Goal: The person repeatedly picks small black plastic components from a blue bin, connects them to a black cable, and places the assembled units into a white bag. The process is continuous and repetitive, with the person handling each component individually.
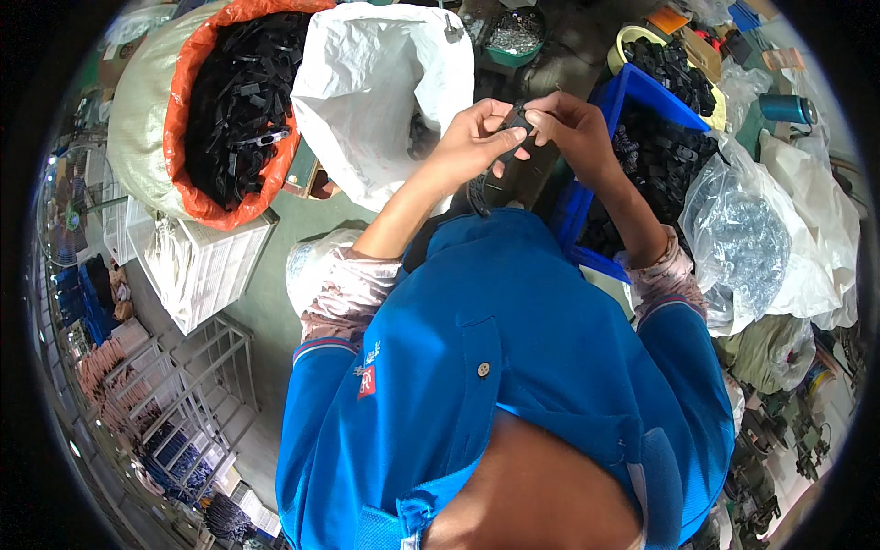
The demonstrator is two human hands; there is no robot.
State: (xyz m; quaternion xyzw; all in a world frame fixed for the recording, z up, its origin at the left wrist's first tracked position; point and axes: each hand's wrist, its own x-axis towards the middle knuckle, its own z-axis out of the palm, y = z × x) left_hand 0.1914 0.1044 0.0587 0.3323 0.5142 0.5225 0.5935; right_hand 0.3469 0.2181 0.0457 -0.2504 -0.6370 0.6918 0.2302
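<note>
Looked like one was only partway: left hand (481, 137) and right hand (573, 128) both pinched the black piece (521, 123), right of the white sack (344, 92). Black parts (665, 165) filled the blue crate (665, 99) farther right (done or waiting, couldn't tell).

1 fisheye view downward from head height

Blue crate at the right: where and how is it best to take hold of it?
Probably by the left rim of the blue crate, from above, fingers hooked over it. The crate is open-topped and this long edge shows largely bare, while the clear plastic bag overlaps its right side. The left hand and right hand would first need to leave the small black piece.
</note>
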